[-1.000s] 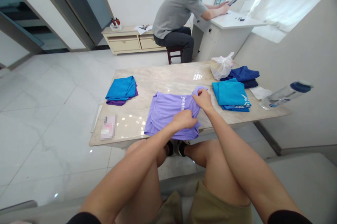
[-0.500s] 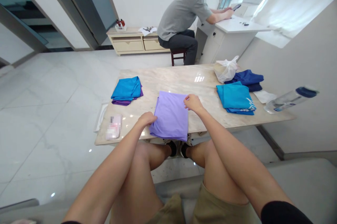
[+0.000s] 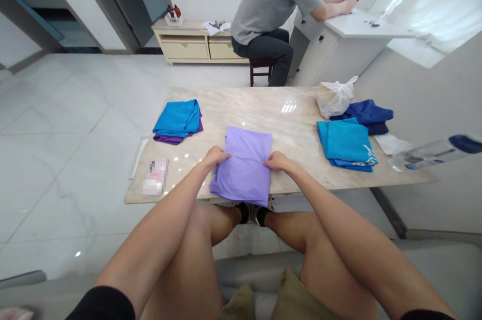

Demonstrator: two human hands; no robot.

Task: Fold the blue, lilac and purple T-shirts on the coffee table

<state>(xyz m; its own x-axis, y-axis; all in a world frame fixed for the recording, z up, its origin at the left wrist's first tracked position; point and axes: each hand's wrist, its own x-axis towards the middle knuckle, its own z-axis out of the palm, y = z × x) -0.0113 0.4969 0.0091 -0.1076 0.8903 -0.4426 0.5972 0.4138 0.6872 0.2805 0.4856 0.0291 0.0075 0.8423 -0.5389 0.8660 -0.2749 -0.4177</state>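
A lilac T-shirt [image 3: 243,169], folded into a long rectangle, lies at the near edge of the marble table [image 3: 293,109]. My left hand [image 3: 216,157] rests on its left side, and my right hand [image 3: 276,162] lies against its right side. Neither hand visibly grips the cloth. Further left is a folded blue shirt [image 3: 176,118] on a purple garment [image 3: 165,138]. To the right lie a folded teal shirt [image 3: 344,142] and a navy garment [image 3: 367,114].
A white plastic bag [image 3: 335,98] and a clear water bottle [image 3: 433,153] are at the table's right. A pixelated packet [image 3: 155,177] lies near the left edge. A seated co-worker [image 3: 271,4] uses a phone at a white desk [image 3: 357,29].
The lilac shirt has gone from a wider, bunched shape to a neat long rectangle. My left hand has moved up to its left side, and my right hand has come down to its right side.
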